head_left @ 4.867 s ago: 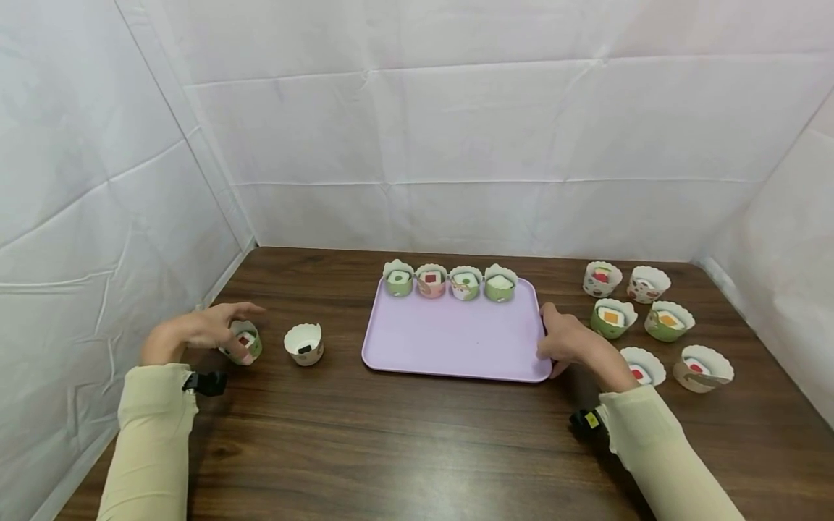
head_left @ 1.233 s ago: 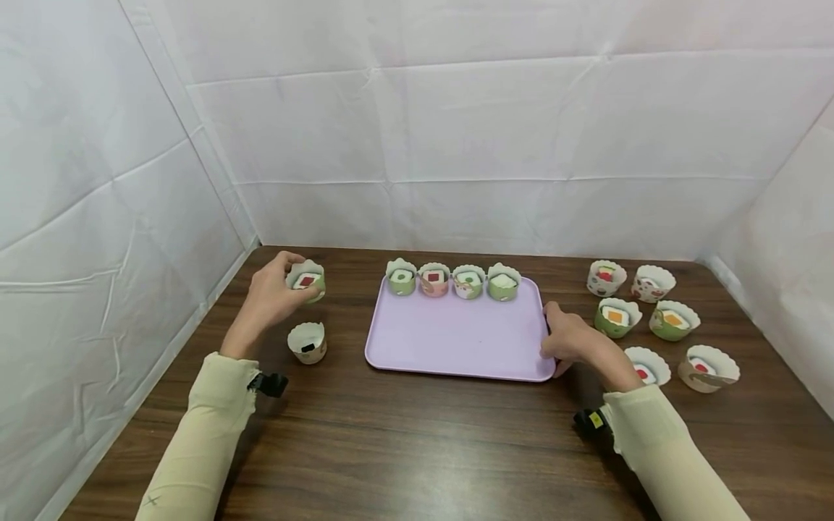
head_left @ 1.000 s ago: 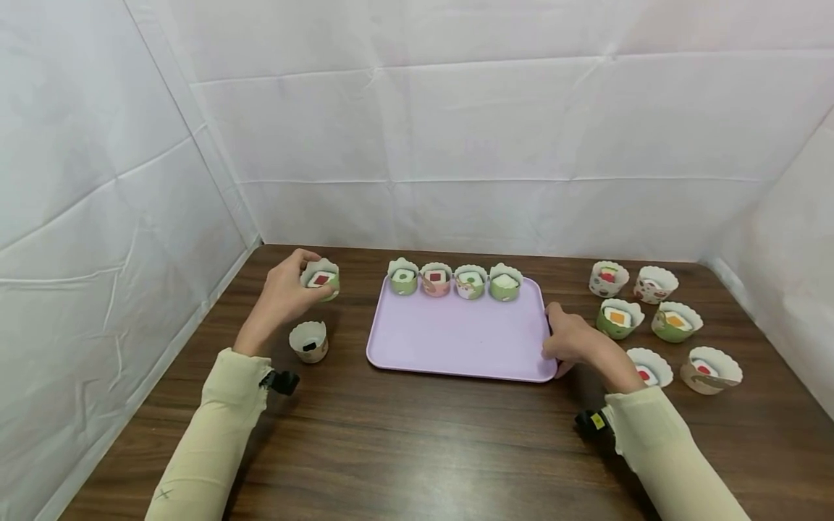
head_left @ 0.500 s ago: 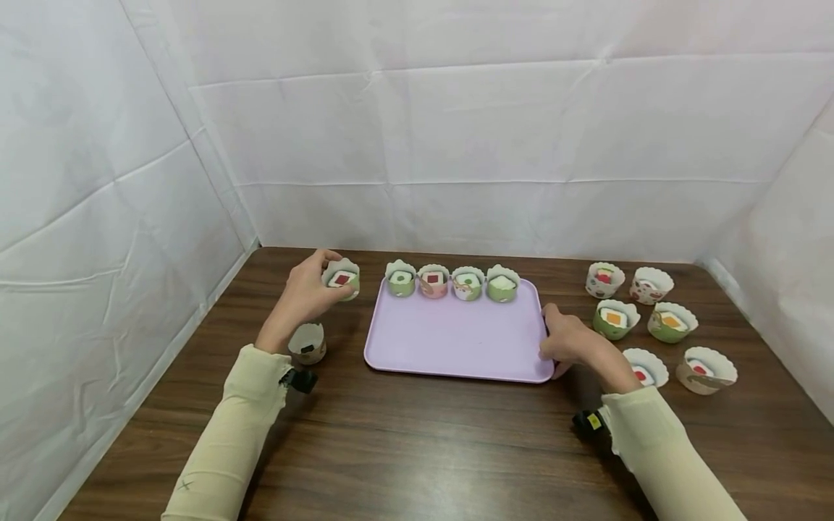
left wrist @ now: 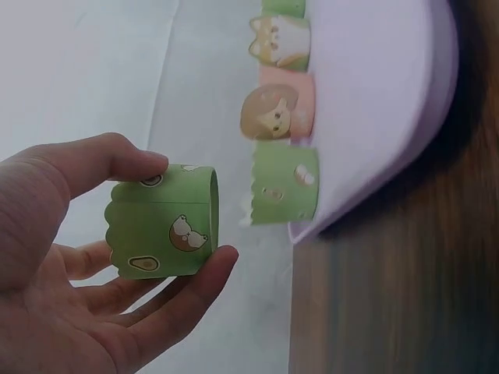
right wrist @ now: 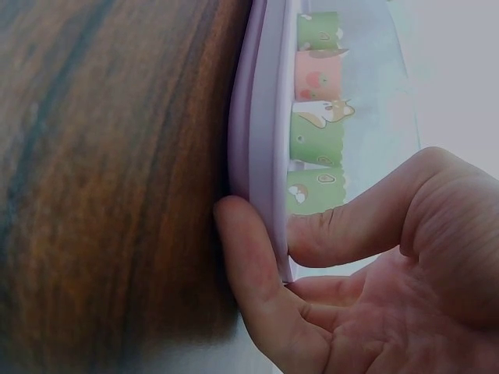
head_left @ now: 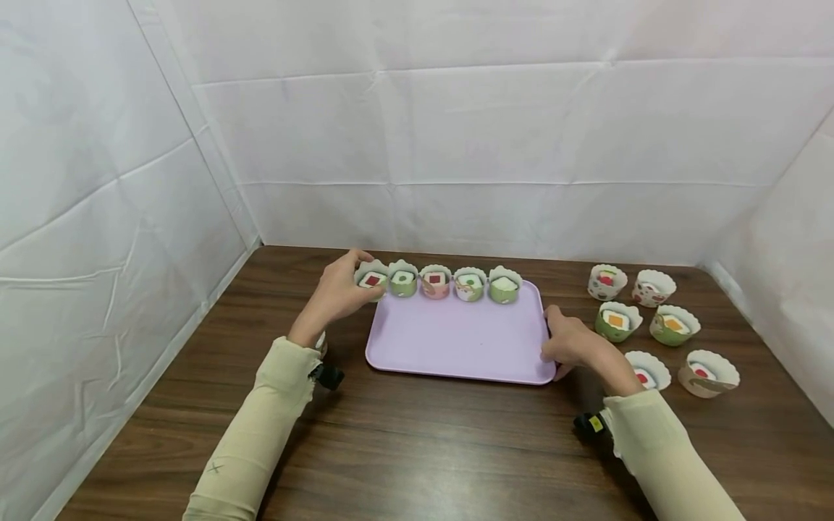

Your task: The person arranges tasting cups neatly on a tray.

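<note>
My left hand (head_left: 335, 293) holds a green paper baking cup (left wrist: 164, 234) between thumb and fingers, a white piece with a red square inside it. In the head view that cup overlaps the back left corner of a lilac tray (head_left: 456, 340); in the left wrist view it is held off to the side of the row. Several filled paper cups line the tray's back edge, among them a green cup (head_left: 404, 287) at the left end and a pink cup (head_left: 435, 289) beside it. With thumb above and fingers below, my right hand (head_left: 576, 344) grips the tray's right rim.
Several filled paper cups, such as a green one with an orange square (head_left: 614, 329), stand in pairs right of the tray. One pale cup (head_left: 322, 344) is mostly hidden behind the left wrist. White sheets (head_left: 456, 130) wall off the wooden table (head_left: 423, 449).
My left hand has taken the green cup from the table's left side and carried it right to the tray's back left corner. The right hand has kept its grip on the tray.
</note>
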`<state>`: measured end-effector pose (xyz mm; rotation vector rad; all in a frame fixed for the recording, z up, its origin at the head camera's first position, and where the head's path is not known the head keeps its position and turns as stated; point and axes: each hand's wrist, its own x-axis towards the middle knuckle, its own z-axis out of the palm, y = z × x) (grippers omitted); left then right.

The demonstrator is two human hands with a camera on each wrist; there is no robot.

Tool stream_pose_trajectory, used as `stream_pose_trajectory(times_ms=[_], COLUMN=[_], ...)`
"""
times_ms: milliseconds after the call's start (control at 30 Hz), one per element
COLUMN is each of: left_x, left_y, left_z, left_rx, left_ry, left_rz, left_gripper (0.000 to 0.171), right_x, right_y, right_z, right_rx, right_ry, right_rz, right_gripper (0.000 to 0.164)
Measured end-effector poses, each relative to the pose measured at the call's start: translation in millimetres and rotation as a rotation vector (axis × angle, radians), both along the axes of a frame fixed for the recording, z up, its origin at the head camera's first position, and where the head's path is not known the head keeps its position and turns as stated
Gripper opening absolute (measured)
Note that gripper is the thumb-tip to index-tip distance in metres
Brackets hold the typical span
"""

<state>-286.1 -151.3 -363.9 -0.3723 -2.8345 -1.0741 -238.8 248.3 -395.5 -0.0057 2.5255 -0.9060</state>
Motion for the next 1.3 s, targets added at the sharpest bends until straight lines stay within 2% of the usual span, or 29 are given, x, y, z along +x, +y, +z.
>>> stream_pose_trajectory(times_ms=[267,467,833,1300], left_x=[-1.4,-2.0,-0.7,-2.5], left_y=[17.6,28.5,34.3,36.9], left_z=[-9.9,-17.7,-29.9,-31.7], left_rx=[0.008,-0.025,-0.087,-0.119], left_ry=[-0.015,-0.028,-0.075,-0.077], left_rz=[-0.033,-0.048,-0.073,-0.095], left_gripper=[0.062,0.064,0.06,0.06], right_x=[-0.1,0.6,0.3,-0.2], right_y=[-0.4,0.1,-1.2,0.7], right_z=[-1.0,-1.2,-0.2,1.7], right_rx=[0.004,0.001,0.003,0.011], right_ry=[0.003,0.008,-0.002,-0.001], right_rz=[0.002,0.003,0.008,0.005], right_gripper=[0.079,0.078,0.08,0.079])
